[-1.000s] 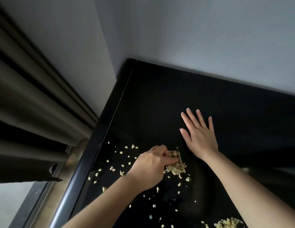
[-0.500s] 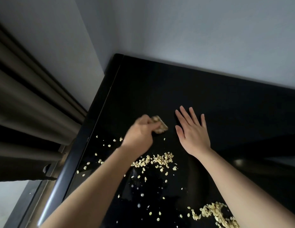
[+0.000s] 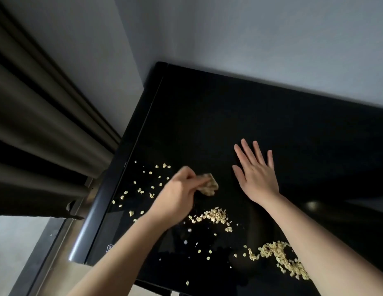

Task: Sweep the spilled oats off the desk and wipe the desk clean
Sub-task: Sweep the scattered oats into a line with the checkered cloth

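While the right hand [image 3: 257, 175] is lying flat and open on the desk [image 3: 207, 116], the left hand [image 3: 177, 196] is pinching a cloth [image 3: 208, 185], sweeping oats [image 3: 214, 216]; next, gathering scattered flakes.

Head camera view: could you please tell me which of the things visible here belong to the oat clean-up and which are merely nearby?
Part of the job:
- left hand, closed on the cloth
- spilled oats
- black desk
- right hand, flat on the desk

Just nearby:
- curtain
- wall
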Demonstrator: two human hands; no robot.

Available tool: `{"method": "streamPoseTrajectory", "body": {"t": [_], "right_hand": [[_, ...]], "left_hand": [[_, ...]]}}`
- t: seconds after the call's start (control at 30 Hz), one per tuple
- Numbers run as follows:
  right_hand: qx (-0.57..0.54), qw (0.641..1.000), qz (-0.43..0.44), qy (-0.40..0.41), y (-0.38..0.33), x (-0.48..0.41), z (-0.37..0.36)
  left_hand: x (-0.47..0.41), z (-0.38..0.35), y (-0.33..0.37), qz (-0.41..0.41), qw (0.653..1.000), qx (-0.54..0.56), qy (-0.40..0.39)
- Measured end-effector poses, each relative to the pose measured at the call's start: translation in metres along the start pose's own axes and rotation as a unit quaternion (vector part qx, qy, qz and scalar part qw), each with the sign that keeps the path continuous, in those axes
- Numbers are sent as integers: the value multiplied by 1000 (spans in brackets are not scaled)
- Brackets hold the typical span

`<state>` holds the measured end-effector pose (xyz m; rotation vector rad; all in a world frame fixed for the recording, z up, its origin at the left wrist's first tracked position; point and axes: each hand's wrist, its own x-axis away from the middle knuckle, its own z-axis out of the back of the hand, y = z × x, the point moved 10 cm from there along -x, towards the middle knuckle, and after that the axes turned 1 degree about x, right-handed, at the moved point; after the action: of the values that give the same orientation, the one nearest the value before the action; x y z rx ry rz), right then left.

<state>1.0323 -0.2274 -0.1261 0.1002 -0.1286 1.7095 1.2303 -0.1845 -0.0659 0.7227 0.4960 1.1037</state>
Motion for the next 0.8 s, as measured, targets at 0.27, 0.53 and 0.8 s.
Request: {"method": "streamPoseTrajectory", "body": {"t": [0.27, 0.53, 0.8], "right_hand": [[-1, 1000, 1, 7, -1, -1, 1], [-5, 1000, 12, 13, -1, 1, 3], [-5, 999, 43, 9, 6, 25, 0]], "left_hand": [[27, 123, -103, 258, 926, -109, 255], [1, 46, -76, 195, 961, -133, 145], [15, -72, 30, -34, 992, -112, -46]]}}
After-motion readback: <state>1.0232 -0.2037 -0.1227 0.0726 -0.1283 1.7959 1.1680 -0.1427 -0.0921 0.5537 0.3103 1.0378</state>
